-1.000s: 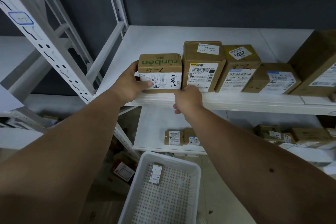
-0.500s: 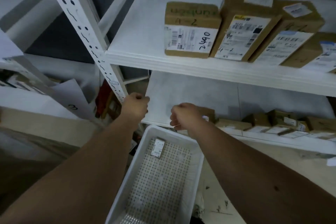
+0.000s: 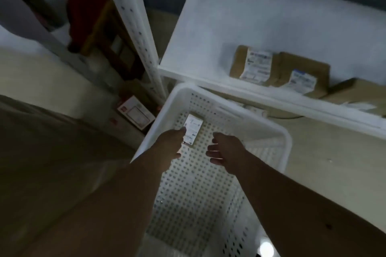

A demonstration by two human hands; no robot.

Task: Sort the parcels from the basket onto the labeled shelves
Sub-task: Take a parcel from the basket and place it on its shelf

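Observation:
A white perforated basket [image 3: 229, 102] stands on the floor below me. One small flat parcel [image 3: 194, 127] with a white label lies at its far end. My left hand [image 3: 169, 144] reaches into the basket, and its thumb and fingertips close on the parcel's left edge. My right hand [image 3: 225, 150] hovers just right of the parcel with loosely curled fingers, holding nothing. The low white shelf [image 3: 208, 27] beyond the basket carries brown labelled parcels [image 3: 254, 67].
A white perforated shelf post [image 3: 135, 27] rises left of the basket. A red and white box [image 3: 135, 113] lies on the floor by the post's foot. More brown boxes [image 3: 302, 77] sit along the low shelf's front edge at the right.
My view has tipped down from the upper shelf to the basket. Both hands dropped from the shelf edge into the basket, and the left hand has reached the small parcel.

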